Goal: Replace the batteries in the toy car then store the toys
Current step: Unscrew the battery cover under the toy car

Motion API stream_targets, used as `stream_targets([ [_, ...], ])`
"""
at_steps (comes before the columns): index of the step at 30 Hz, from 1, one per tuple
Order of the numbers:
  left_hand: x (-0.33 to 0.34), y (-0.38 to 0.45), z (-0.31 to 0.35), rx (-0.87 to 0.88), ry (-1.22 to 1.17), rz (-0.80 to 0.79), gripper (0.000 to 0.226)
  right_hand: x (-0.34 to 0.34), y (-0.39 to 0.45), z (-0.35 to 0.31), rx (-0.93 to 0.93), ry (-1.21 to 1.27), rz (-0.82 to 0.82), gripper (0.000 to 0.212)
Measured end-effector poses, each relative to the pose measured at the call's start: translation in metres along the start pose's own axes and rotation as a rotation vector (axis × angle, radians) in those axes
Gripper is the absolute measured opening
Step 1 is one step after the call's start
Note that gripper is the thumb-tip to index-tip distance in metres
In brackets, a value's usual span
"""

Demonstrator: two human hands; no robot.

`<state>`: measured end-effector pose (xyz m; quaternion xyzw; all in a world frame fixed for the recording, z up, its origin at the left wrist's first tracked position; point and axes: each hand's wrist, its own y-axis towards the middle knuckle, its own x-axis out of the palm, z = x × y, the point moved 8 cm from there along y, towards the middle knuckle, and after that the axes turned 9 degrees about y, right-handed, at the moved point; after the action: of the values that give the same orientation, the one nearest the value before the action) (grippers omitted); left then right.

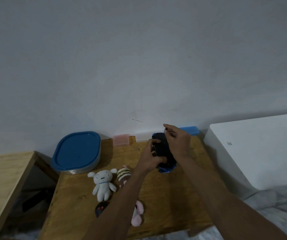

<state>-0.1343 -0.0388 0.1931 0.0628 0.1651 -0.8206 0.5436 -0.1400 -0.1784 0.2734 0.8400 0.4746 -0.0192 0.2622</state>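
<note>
Head view, hands [152,157] grip toy car [163,149]

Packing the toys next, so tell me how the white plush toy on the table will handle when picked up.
The white plush toy looks soft and stuffed, so it will probably flop at the limbs and ears. It is likely light for its size. Lying flat on the wooden table, its fuzzy fabric should grip well and it seems unlikely to roll or break.

The room was dim and bluish, with soft, flat light and faint shadows. The wall [139,58] looked grainy, edges bowed from the wide lens, and the toy car [163,149] was murky.
</note>
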Motion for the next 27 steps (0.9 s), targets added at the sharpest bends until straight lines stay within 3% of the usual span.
stream_targets([
  [21, 0.003, -0.002, -0.007, -0.024, -0.031, -0.005, 0.068, -0.015, 0.005, 0.016, 0.059, 0.083, 0.04, 0.017],
  [27, 0.004, -0.001, -0.023, -0.048, -0.039, 0.005, 0.069, -0.028, -0.002, 0.044, 0.169, 0.04, 0.041, 0.021],
])
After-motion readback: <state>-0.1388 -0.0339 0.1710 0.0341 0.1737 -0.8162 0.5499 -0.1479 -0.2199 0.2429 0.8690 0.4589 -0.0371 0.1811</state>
